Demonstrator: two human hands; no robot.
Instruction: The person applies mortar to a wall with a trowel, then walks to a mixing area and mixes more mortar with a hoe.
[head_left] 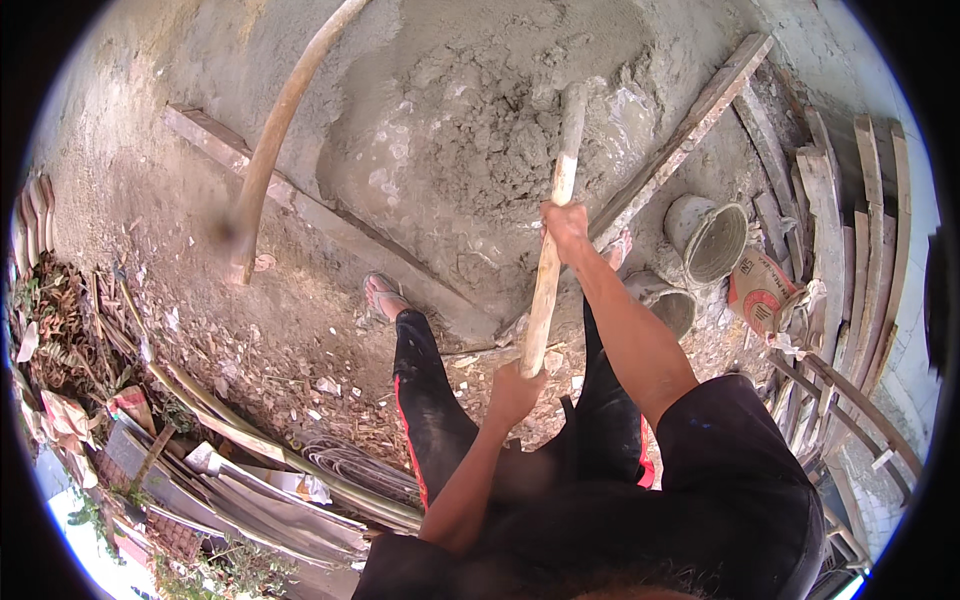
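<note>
Both my hands are closed round a long pale wooden tool handle [543,300], which slopes away from me. My left hand [515,395] grips its near end, between my legs. Farther up the shaft, my right hand [567,228] is wrapped round it with the arm stretched out. The handle's far end is coated in grey and reaches into wet mortar [490,130]; the tool's head cannot be made out there. The mortar is lumpy in the middle and smoother, wetter at its sides.
Boards border the mortar at left [330,225] and right [690,130]. A curved wooden pole [285,110] stands at the left. Two mortar-caked buckets [700,230] and a torn paper sack [760,290] sit at right, beside stacked planks [825,210]. Coiled cable [360,465] lies near left.
</note>
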